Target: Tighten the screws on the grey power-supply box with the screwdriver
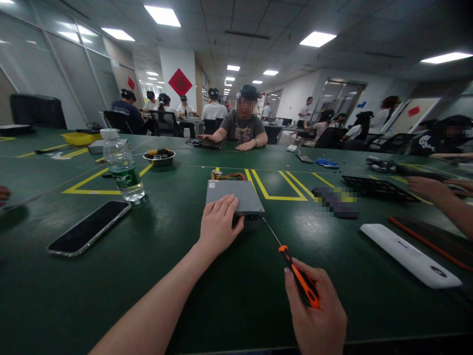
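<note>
A grey metal computer power supply [240, 190] lies on the green table in front of me. Colored cables [229, 176] stick out at its far side. My left hand [220, 219] grips the box, fingers across its top and thumb against the near face, partly hiding that face. My right hand [318, 301] is closed around an orange and black screwdriver [301, 276]. The thin shaft points up and left, its tip at the box's right front corner. Whether the tip touches a screw is too small to tell.
To the left are a phone [90, 228], a water bottle [123, 170] and a metal bowl [159, 157] with parts. A white device [410, 254] lies at right, near another person's hand [430, 190]. A person [244, 123] sits opposite. Yellow tape [284, 198] marks the table.
</note>
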